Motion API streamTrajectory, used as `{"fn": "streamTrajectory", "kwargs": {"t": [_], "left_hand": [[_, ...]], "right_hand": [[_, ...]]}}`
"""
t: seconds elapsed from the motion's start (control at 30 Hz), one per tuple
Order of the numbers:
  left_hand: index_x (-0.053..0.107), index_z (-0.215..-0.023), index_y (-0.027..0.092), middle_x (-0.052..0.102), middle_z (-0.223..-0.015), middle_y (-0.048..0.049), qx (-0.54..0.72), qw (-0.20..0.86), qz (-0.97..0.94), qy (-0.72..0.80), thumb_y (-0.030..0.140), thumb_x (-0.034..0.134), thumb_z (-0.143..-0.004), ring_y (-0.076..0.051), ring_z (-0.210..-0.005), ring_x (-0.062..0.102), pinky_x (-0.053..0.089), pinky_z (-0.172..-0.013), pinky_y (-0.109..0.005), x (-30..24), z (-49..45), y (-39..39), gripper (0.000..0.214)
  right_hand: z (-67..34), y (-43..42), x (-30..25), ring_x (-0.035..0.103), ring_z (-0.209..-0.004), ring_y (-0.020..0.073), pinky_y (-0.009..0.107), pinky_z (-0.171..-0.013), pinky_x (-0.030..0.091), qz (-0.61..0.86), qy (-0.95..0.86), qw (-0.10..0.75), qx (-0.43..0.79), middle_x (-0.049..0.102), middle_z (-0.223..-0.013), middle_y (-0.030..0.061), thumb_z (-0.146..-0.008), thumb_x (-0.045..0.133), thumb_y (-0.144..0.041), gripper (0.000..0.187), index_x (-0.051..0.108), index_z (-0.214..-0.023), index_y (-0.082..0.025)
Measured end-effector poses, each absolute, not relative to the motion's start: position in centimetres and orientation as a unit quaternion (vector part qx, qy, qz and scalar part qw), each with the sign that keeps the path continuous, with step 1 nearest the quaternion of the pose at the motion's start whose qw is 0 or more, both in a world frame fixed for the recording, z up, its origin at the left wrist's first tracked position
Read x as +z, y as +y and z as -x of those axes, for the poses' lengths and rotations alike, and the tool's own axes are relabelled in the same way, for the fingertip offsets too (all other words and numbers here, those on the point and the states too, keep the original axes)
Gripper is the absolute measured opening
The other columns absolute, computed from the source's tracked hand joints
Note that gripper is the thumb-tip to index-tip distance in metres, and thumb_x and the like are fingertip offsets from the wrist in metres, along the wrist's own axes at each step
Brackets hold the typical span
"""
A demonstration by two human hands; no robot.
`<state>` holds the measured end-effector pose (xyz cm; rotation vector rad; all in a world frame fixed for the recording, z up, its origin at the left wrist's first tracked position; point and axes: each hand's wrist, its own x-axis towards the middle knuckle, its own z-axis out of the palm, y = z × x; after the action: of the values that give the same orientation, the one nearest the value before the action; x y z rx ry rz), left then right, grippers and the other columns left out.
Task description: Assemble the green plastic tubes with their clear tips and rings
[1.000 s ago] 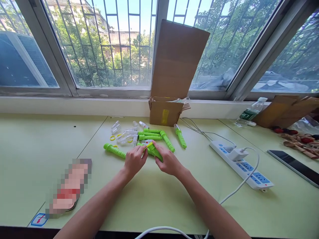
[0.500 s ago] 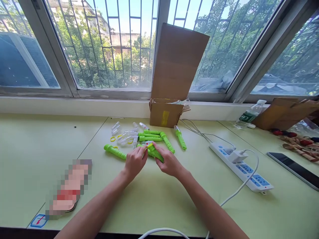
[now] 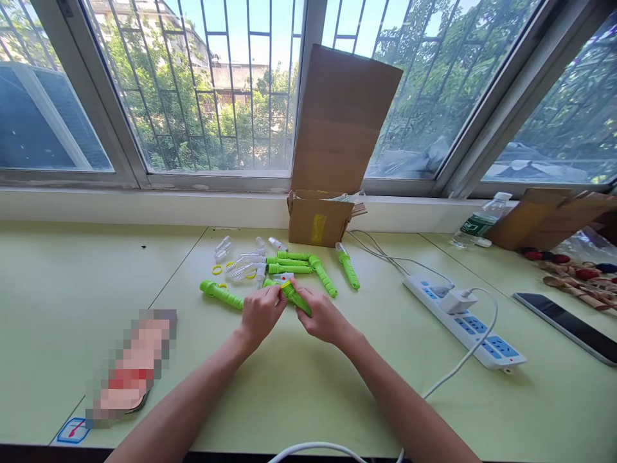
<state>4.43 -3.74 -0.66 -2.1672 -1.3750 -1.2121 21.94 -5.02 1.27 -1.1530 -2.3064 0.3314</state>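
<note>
Clamps right hand (image 3: 325,318) fingers round green tube (image 3: 297,298) near loose green pieces (image 3: 290,269) on table (image 3: 299,399), bunches left hand (image 3: 261,312) fingers at yellow ring (image 3: 286,283) on tube's far end, can't tell if pinching

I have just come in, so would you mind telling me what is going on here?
A person's right hand holds a green plastic tube, and the left hand is at the yellow ring on its far end. Other green tubes, clear plastic pieces and loose yellow rings lie on the table near the hands, with an open cardboard box behind.
</note>
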Motion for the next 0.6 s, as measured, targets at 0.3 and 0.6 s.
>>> {"fn": "streamTrajectory", "kwargs": {"t": [0.3,0.6], "left_hand": [[0.053,-0.063,0.018,0.06,-0.056,-0.001,-0.376,0.204,0.767,-0.478,0.016,0.053,-0.078,-0.013,-0.051,0.055,0.031,-0.049,-0.025,0.01,-4.35,-3.46,0.016],[0.051,-0.061,0.019,0.057,-0.056,-0.0011,-0.365,0.22,0.798,-0.426,0.013,0.054,-0.076,-0.013,-0.05,0.053,0.031,-0.049,-0.027,-0.13,-4.54,-3.48,0.016]], "right_hand": [[-21.87,-4.89,1.71,0.059,-0.1,0.0243,0.039,-0.085,0.049,0.435,-0.843,0.292,0.122,0.059,-0.118,0.0111,-0.079,0.048,-0.013,0.07,0.026,-0.145,-0.022],[-21.67,-4.9,1.38,0.057,-0.105,0.0247,0.039,-0.089,0.048,0.437,-0.839,0.302,0.118,0.056,-0.122,0.0118,-0.077,0.047,-0.01,0.071,0.027,-0.145,-0.02]]}}
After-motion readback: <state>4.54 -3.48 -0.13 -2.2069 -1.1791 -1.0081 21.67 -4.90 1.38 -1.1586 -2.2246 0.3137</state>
